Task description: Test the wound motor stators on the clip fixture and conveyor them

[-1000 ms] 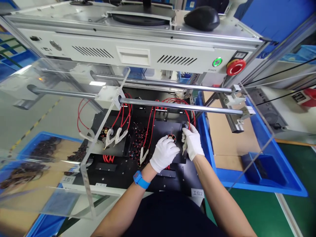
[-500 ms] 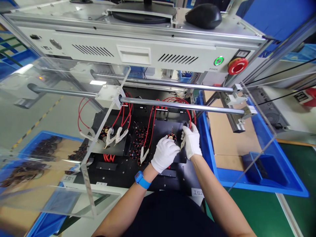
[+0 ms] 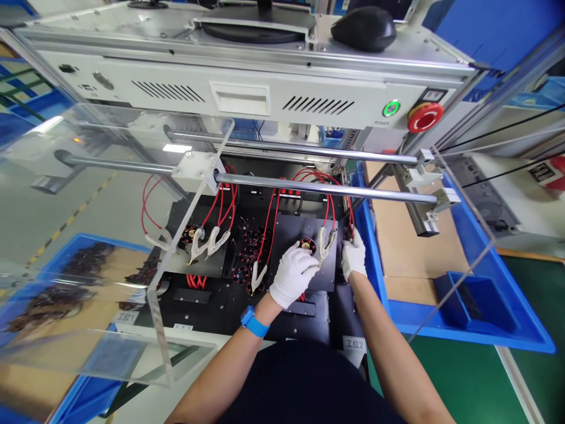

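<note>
My left hand (image 3: pixel 293 275), in a white glove, is closed at the near side of a small wound motor stator (image 3: pixel 306 247) on the right black plate (image 3: pixel 286 227). Its fingertips pinch near the stator's edge, where the jaws of a white spring clip (image 3: pixel 326 242) on red wires meet them. My gloved right hand (image 3: pixel 354 259) is at the plate's right, fingers wrapped round the end of another pair of red wires (image 3: pixel 351 215); the clip there is mostly hidden. Another white clip (image 3: pixel 258 278) lies left of my left hand.
Several loose stators (image 3: pixel 249 253) lie between the plates. More white clips (image 3: pixel 216 242) are at the left plate. A steel rod (image 3: pixel 309 185) and clear panel (image 3: pixel 194 206) cross above. Blue bins (image 3: pixel 507 335) flank the bench; a red emergency button (image 3: pixel 425 118) is above.
My right hand has let go of the white clip beside the stator and moved right to other red wires. That clip now stays by my left fingertips. My left hand has barely moved.
</note>
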A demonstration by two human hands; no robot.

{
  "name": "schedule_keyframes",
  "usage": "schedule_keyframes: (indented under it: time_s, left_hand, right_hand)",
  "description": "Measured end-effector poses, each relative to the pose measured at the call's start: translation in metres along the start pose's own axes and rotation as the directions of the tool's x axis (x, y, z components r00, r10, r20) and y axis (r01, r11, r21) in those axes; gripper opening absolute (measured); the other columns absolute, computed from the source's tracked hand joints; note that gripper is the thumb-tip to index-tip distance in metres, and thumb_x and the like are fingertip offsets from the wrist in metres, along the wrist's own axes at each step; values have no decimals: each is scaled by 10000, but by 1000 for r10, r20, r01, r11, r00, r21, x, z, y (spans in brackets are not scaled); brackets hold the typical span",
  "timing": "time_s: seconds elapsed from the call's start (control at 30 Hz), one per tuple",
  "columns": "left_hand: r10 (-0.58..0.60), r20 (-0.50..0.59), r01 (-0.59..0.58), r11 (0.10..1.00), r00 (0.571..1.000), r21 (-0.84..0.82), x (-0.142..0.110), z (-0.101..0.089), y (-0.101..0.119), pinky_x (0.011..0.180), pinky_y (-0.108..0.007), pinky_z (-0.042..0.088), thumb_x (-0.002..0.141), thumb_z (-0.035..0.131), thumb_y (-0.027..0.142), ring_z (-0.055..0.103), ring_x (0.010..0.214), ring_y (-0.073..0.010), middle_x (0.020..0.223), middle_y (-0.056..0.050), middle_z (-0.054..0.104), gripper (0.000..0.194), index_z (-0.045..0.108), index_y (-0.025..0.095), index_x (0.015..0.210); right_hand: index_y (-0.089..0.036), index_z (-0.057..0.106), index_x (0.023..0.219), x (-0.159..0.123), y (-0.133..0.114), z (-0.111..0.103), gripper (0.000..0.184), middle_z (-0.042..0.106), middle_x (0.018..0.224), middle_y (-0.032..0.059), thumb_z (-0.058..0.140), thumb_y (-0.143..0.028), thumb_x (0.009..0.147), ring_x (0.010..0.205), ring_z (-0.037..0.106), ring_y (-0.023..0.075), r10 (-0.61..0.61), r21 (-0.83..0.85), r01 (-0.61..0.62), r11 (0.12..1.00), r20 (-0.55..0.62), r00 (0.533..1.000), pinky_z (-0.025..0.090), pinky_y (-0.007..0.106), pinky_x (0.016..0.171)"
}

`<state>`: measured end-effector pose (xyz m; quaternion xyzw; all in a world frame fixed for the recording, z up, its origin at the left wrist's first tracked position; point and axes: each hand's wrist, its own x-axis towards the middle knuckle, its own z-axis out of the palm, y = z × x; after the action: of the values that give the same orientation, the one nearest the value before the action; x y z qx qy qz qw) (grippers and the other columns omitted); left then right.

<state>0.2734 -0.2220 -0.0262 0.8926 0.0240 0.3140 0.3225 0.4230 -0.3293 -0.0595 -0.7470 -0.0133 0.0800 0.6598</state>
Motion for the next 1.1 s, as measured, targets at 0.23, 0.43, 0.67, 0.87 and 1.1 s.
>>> schedule_keyframes:
  time_s: [0.23, 0.43, 0.67, 0.87, 1.1]
  left_hand:
    - [-15, -10, 15, 1000, 1000, 2, 1, 0, 1, 970, -409, 427, 782, 601, 217, 573, 843, -156, 764, -11, 624, 49, 624, 192, 747]
    - [-13, -7, 13, 1000, 1000, 5, 1, 0, 1, 982, -417, 421, 791, 590, 221, 576, 860, -159, 774, -16, 625, 59, 629, 194, 756]
    - [-8, -26, 8, 1000, 1000, 2, 1, 1, 1, 980, -407, 426, 780, 602, 210, 577, 840, -150, 761, -9, 625, 43, 626, 193, 748]
    - [-7, -34, 7, 1000, 999, 14, 1, 1, 1, 961, -408, 440, 776, 604, 215, 577, 856, -156, 775, -13, 630, 37, 630, 196, 757]
    - [17, -56, -16, 1000, 998, 17, 1, 0, 2, 966, -411, 442, 778, 604, 213, 582, 856, -157, 780, -17, 633, 40, 628, 189, 756]
  right_hand:
    - [-223, 522, 997, -32, -51, 10, 421, 428, 624, -79, 684, -301, 615, 461, 347, 45, 213, 385, -263, 885, 169, 962, 283, 159, 416]
    - [-192, 485, 930, -44, -46, 26, 379, 502, 704, -41, 652, -390, 653, 564, 465, 81, 158, 328, -157, 931, 25, 987, 389, 203, 510]
    - [-173, 480, 933, -47, -41, 30, 419, 472, 712, -40, 647, -420, 638, 556, 407, 68, 141, 287, -120, 950, -56, 988, 365, 205, 530]
    - [-189, 458, 953, -48, -41, 31, 441, 435, 684, -56, 661, -396, 620, 536, 399, 68, 175, 340, -155, 928, -29, 984, 348, 201, 504]
    - [-204, 468, 982, -45, -38, 27, 450, 457, 691, -65, 651, -279, 579, 527, 408, 60, 175, 453, -166, 876, 22, 984, 361, 193, 503]
